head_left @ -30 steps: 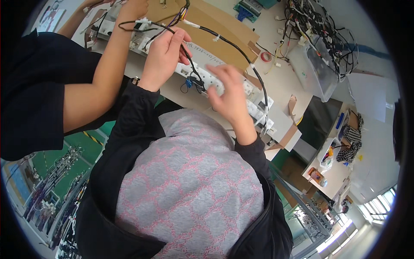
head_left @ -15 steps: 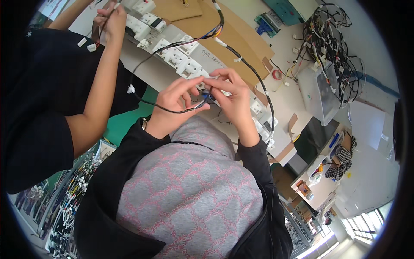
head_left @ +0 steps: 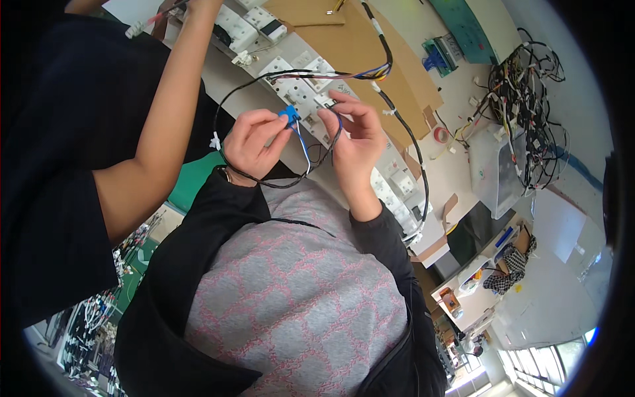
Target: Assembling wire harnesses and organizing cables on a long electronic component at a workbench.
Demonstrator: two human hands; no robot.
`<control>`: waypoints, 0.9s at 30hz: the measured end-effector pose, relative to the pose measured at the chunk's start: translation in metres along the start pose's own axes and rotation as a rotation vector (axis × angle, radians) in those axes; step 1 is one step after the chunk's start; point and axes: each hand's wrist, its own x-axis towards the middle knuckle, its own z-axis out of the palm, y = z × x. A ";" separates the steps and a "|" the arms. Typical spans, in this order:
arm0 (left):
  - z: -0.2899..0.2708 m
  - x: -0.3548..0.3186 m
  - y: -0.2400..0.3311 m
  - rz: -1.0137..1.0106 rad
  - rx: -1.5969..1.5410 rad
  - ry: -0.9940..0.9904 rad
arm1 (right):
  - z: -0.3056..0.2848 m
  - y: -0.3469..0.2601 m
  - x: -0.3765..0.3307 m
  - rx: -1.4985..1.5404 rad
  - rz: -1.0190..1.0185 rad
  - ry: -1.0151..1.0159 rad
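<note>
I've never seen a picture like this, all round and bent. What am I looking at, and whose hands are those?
This is one view from a wide fisheye camera worn on a person's head, looking down, so straight edges curve. The grey and pink patterned front at the bottom is that person's own clothing. Their left hand pinches a small blue connector with thin wires, and their right hand holds the black cable that loops between both hands. The bare arm at the left belongs to a co-worker in a dark top. On the workbench lie white connector blocks, brown cardboard, a clear plastic bin and a tangle of wires.
</note>
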 end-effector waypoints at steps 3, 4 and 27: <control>0.010 -0.001 -0.013 -0.043 -0.028 -0.008 | -0.001 0.003 0.014 -0.269 -0.113 -0.001; 0.014 -0.004 -0.017 -0.085 -0.060 -0.038 | -0.003 0.006 0.018 -0.270 -0.109 -0.007; 0.022 0.001 -0.025 -0.334 -0.355 0.202 | 0.028 0.020 0.009 -0.810 -0.570 -0.265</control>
